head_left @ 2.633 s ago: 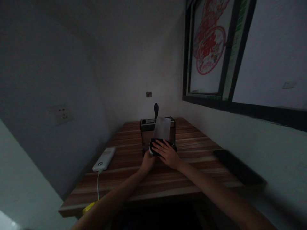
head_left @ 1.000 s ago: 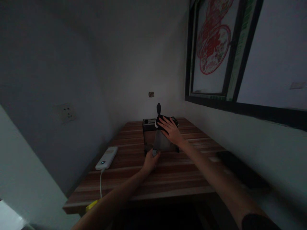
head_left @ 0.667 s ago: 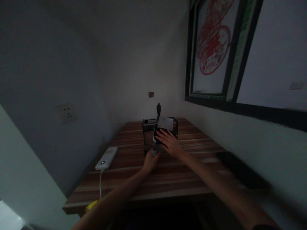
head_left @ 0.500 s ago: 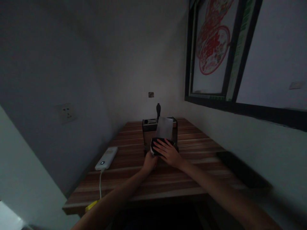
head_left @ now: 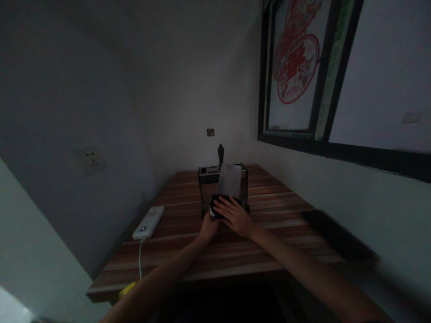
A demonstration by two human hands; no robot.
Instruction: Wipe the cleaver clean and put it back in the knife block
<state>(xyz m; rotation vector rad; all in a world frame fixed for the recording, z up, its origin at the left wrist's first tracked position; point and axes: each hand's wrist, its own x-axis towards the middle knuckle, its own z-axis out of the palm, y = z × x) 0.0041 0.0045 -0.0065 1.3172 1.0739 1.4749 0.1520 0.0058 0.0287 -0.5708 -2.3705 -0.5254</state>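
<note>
A dark, rounded black object with a pale edge [head_left: 217, 201] is between my hands, its kind too dim to make out. My left hand [head_left: 209, 224] holds it from below on the near left side, its fingers partly hidden. On top of it lies my right hand [head_left: 235, 218], fingers stretched out and slightly spread. A whitish flat panel or sheet [head_left: 229, 178] stands tilted just behind it. Farther back is a dark-framed box-like holder [head_left: 206, 177], from which a dark handle-shaped piece [head_left: 221, 153] sticks up.
The striped wooden table [head_left: 269, 215] reaches back to the wall. At left lies a white power bank [head_left: 148, 223] with a pale cable [head_left: 140, 260] running to a yellow item [head_left: 127, 289]. A long black flat object [head_left: 336, 235] lies along the right edge. A wall socket [head_left: 90, 159] is at left.
The view has shifted very slightly. My hands stay on the black object in nearly the same pose, with no clear movement of it.
</note>
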